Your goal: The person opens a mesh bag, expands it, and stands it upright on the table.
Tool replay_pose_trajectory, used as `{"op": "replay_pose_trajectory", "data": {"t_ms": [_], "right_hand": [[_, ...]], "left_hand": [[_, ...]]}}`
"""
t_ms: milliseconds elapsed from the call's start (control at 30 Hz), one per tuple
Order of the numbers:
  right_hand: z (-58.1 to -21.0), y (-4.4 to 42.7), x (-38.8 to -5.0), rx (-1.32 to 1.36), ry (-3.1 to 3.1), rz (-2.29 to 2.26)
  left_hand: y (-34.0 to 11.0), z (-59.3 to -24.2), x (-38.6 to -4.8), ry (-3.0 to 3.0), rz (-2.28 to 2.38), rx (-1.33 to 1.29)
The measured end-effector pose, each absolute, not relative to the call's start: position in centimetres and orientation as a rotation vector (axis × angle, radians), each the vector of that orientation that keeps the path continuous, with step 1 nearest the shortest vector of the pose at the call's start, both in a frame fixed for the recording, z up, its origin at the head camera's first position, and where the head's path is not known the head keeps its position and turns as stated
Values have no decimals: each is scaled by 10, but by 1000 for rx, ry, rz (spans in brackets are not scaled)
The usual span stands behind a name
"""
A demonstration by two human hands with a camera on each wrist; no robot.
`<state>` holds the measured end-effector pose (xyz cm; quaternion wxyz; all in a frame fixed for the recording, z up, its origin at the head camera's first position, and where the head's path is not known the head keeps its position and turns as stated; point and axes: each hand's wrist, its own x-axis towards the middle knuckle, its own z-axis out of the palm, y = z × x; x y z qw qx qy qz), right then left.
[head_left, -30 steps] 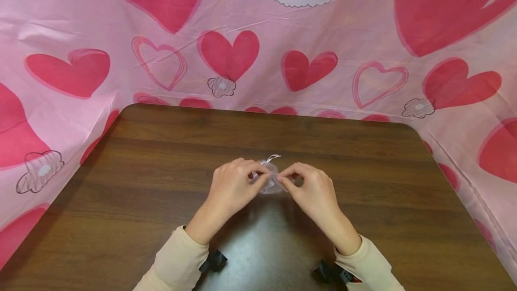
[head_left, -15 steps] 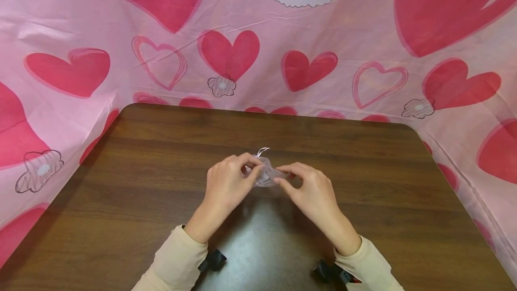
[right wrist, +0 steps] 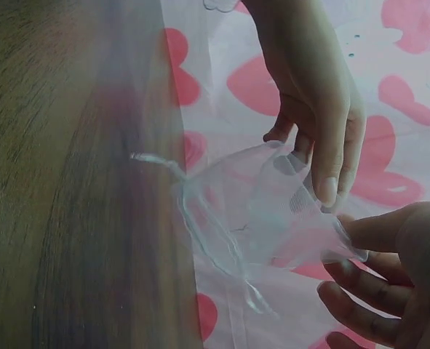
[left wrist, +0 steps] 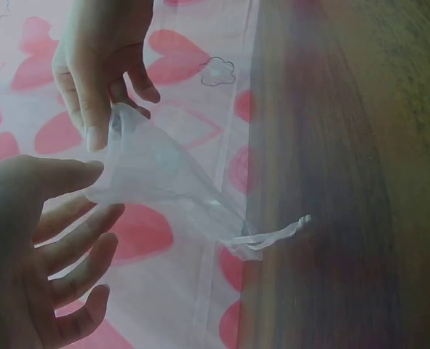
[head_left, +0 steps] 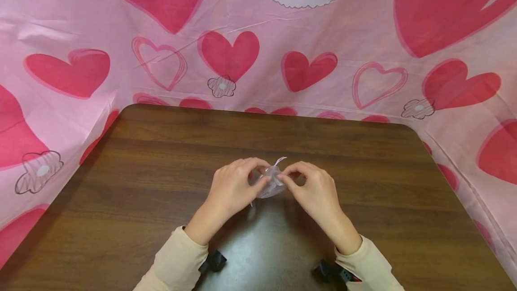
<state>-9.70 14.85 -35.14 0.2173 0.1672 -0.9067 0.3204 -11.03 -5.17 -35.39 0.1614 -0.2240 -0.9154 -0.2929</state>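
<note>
A small sheer white drawstring bag point(head_left: 271, 187) is held between both hands above the table. My left hand point(head_left: 235, 185) pinches one side of its edge between thumb and forefinger. My right hand point(head_left: 313, 187) pinches the opposite side the same way. In the left wrist view the bag point(left wrist: 167, 171) narrows toward its white cord point(left wrist: 273, 236), which hangs from the end away from the hands. The right wrist view shows the see-through mesh of the bag point(right wrist: 255, 203), with cord ends sticking out on two sides. I make out no contents in it.
The dark brown wooden table point(head_left: 161, 147) has rounded far corners. A pink cloth point(head_left: 258, 12) printed with hearts hangs behind it and at both sides. Black wrist devices show at the left cuff point(head_left: 216, 262) and the right cuff point(head_left: 325, 271).
The bag shifted up and left with the left hand, then came back down and right, its cord with it. A second cord end now shows beneath the left hand. Both hands keep pinching.
</note>
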Motion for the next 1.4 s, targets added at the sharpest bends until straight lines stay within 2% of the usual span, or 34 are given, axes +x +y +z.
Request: {"op": "replay_pose_trajectory", "data": {"t_ms": [200,667,1100,1400], "right_hand": [[-353,148,-96,513,-2492,876],[-353,147,-96,583,-2513,930],[-352,148,-97,502,-2493,925],[-351,147,-96,508,-2493,975]], "left_hand": [[-51,-355,-110,-2591,-816,-643],[-52,-355,-111,-2525,-853,-463],[-51,-355,-109,-2615,-890,-711],[-51,-356,-111,-2568,-900,-692]]}}
